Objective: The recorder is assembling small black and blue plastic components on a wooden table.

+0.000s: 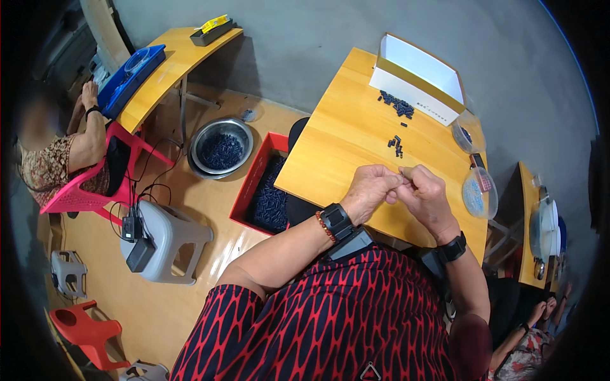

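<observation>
left hand [373, 190] and right hand [427, 195] meet in a narrow pinch over the bench [337, 127]; what they hold, i cannot tell. just beyond, dark pieces [398, 151] lie, long axes mixed.

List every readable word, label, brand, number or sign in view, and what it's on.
None can be read.
White box with brown edging, on the wooden table: a line of small dark print low on its side, too small to read.
Yellow item on the far table: any marking is too blurred to tell.
</observation>
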The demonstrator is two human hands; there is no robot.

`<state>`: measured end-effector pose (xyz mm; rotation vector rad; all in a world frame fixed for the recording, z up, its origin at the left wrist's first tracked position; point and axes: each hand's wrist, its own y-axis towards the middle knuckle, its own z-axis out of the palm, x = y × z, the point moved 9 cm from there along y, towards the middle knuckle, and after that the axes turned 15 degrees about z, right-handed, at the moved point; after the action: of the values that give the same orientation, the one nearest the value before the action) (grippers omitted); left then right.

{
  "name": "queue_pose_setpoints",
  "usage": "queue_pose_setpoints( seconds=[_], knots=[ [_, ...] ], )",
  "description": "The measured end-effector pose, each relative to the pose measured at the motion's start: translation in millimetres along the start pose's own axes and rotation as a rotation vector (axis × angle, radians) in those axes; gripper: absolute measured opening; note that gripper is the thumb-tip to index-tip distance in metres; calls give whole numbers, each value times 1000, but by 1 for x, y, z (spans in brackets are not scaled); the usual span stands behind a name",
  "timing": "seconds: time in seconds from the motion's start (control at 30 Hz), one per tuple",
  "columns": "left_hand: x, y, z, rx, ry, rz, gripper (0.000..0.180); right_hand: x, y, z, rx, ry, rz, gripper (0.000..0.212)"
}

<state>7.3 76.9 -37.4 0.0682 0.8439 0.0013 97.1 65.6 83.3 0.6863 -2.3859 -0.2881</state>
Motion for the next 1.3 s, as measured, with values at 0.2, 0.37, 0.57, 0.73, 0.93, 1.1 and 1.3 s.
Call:
queue_pose_setpoints(
  seconds=[0.2,0.37,0.57,0.73,0.93,1.1,1.3],
  knots=[
    [-2,-2,5,10,43,-29,10,-13,4,6,131,12,66,22],
    [-2,-1,3,26,89,-30,11,-7,1,11,162,-62,-45,20],
    [3,1,-2,-7,127,50,8,-5,-5,20,111,-69,-92,22],
    [0,0,1,-34,117,72,7,-8,-9,22,106,-72,-23,18],
    [0,3,4,62,105,54,8,-12,-10,14,126,48,-9,15],
    [-25,-2,-13,-63,46,68,2,-39,-11,-9,126,261,207,17],
    [-145,8,-95,-263,253,562,7,-110,-20,-141,-312,-73,376,24]
  ],
)
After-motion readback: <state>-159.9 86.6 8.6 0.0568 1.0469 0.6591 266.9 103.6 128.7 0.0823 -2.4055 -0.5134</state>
